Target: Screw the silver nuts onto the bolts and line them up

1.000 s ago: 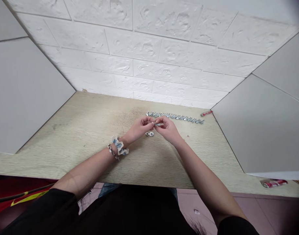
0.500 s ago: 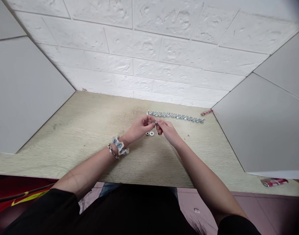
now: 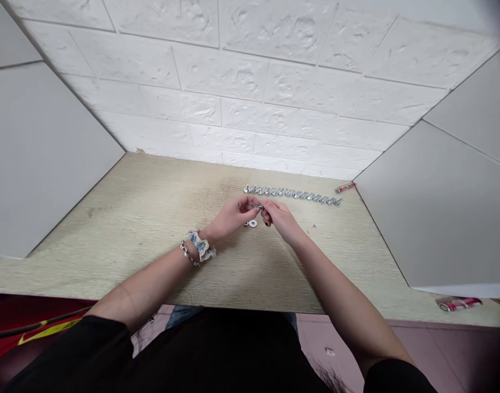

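Observation:
Between the fingertips of both hands is a small metal bolt [image 3: 259, 206]. My left hand [image 3: 234, 214] pinches its left end, and my right hand [image 3: 277, 217] pinches its right end with thumb and fingers. Just below the fingers, a flat round washer [image 3: 253, 224] lies on the table, with a small nut [image 3: 246, 224] beside it, partly hidden by my left hand. Behind the hands, a long row of bolts with washers [image 3: 289, 193] stretches to the right across the table.
The wooden table [image 3: 143, 218] meets a white brick wall [image 3: 242, 76] at the back. Grey panels stand left and right. One red battery [image 3: 345, 188] lies by the right panel, another red battery [image 3: 460, 304] near the front right edge.
Both hands keep their grip on the bolt and have hardly moved. My left hand now covers more of the small nut. The view has shifted very slightly.

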`<state>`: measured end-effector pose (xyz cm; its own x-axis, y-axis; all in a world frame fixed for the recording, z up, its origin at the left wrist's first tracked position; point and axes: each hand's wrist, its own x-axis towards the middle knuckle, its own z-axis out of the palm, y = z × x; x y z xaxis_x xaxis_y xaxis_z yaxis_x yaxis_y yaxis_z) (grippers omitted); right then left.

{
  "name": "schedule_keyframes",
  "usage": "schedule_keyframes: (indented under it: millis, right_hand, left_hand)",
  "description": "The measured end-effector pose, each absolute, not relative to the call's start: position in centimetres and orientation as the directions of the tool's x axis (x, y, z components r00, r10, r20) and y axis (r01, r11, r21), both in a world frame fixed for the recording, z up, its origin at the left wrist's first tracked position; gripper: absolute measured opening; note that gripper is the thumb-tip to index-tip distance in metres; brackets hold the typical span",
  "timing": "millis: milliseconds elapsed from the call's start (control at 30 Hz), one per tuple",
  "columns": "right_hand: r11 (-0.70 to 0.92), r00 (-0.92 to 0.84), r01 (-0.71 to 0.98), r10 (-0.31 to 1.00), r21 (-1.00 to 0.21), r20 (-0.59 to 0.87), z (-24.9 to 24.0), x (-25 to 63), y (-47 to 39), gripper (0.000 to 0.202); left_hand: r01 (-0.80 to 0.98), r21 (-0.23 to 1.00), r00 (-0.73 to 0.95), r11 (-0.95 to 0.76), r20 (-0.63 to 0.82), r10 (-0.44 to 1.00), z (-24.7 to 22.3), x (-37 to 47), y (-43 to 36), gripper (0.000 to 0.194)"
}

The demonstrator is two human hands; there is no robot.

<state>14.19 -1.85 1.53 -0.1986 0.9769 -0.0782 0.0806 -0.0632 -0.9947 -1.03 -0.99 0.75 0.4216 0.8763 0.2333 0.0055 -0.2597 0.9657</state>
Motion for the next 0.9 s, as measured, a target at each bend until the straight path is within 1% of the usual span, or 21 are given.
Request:
schedule_keyframes:
  millis: [67,167,367,567,633,733,833,900]
  right_hand:
    - [-0.038,-0.209,0.05,0.977,-0.998,-0.047,1.5,14.0,-1.9,0.044]
    - [0.01,-0.214,0.05,0.977,-0.999,-0.001,1.4,13.8,-2.0,0.041]
    - [0.073,-0.165,0.11,0.985,-0.991,0.054,1.4,13.8,-2.2,0.029]
    - [0.136,-0.111,0.149,0.986,-0.979,0.12,1.5,13.9,-2.6,0.018]
    - [0.166,-0.111,0.141,0.982,-0.976,0.151,1.6,13.9,-2.6,0.014]
    - [0.203,-0.097,0.084,0.976,-0.975,0.195,1.7,13.8,-2.6,0.013]
    - [0.186,-0.094,0.035,0.979,-0.982,0.183,1.5,13.7,-2.5,0.016]
    - [0.184,-0.097,0.045,0.979,-0.982,0.179,1.4,13.7,-2.3,0.014]
  left_hand:
    - [-0.001,0.971,0.417,-0.237,0.216,0.883,0.9,-1.0,-0.9,0.011]
    - [-0.013,0.977,0.412,-0.214,0.2,0.889,1.3,-1.0,-0.9,0.012]
    - [0.003,0.993,0.332,-0.117,0.109,0.937,1.9,-0.9,-1.0,0.014]
    - [-0.018,0.996,0.333,-0.089,0.089,0.939,2.0,-1.0,-1.1,0.01]
    - [-0.019,0.996,0.337,-0.088,0.09,0.937,2.2,-1.0,-1.2,0.009]
    - [-0.002,0.996,0.331,-0.087,0.082,0.94,2.4,-1.1,-1.3,0.008]
    - [0.029,0.995,0.332,-0.091,0.076,0.94,2.5,-1.1,-1.2,0.008]
    - [0.038,0.995,0.336,-0.097,0.079,0.939,2.4,-1.1,-1.2,0.009]
